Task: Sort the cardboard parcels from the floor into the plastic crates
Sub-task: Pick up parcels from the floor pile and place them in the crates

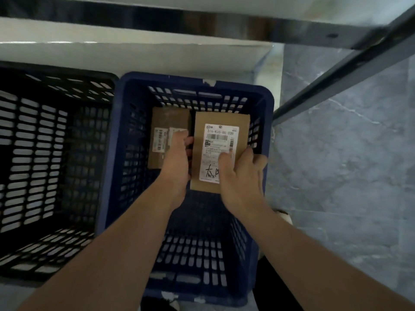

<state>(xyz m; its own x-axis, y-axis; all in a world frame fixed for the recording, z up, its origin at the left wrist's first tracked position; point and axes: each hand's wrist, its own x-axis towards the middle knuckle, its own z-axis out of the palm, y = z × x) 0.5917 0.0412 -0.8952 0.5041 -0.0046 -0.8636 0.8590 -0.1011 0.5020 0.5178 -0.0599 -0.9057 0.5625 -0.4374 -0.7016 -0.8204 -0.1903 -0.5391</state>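
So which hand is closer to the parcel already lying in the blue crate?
The left. The left hand grips the left edge of the held parcel, overlapping the lying parcel in view; the right hand grips its right side, farther away.

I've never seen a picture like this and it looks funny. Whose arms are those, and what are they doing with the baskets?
The camera sits on a person's head and looks down, so you see that person's own arms. Their left hand and right hand grip a cardboard parcel by its sides, over the blue crate. A second parcel already lies inside that crate. To its left stands a black crate. Grey floor shows on the right.
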